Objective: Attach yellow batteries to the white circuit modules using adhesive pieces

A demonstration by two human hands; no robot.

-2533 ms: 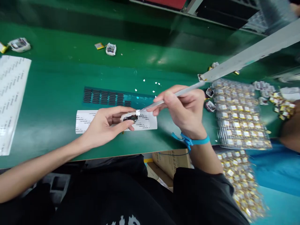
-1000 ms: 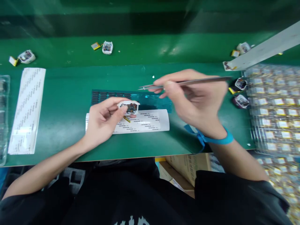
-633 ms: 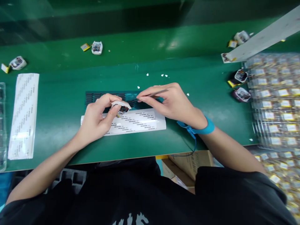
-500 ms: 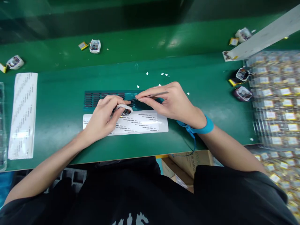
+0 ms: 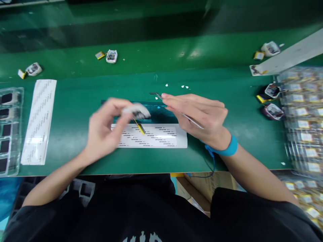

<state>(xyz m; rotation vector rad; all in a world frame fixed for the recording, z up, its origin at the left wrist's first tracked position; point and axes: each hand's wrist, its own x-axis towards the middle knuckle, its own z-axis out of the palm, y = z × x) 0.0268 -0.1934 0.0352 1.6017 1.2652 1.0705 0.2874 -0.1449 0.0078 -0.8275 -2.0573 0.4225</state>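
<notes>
My left hand (image 5: 107,126) is closed on a small white device housing (image 5: 139,110), blurred by motion. From it a yellow-edged battery (image 5: 140,128) dangles over a white printed sheet (image 5: 161,137). Pinched in my right hand (image 5: 202,117) are metal tweezers (image 5: 192,121), pointing left. At their tip is a thin dark strip (image 5: 152,93), raised above the bench and apart from the housing. Beneath both hands lies a dark teal backing sheet (image 5: 165,116), its left part hidden behind my left hand.
Open housings with batteries, such as a white one (image 5: 111,56) and a purple one (image 5: 273,111), sit along the back and right. Clear trays (image 5: 306,116) are stacked at the right. On the left are another printed strip (image 5: 39,122) and a tray (image 5: 17,134). White dots (image 5: 182,86) speckle the bench.
The tweezers have lifted off the backing sheet, now with a dark strip at their tip. My left hand has tilted the housing, and its battery now hangs free. The view has shifted slightly left.
</notes>
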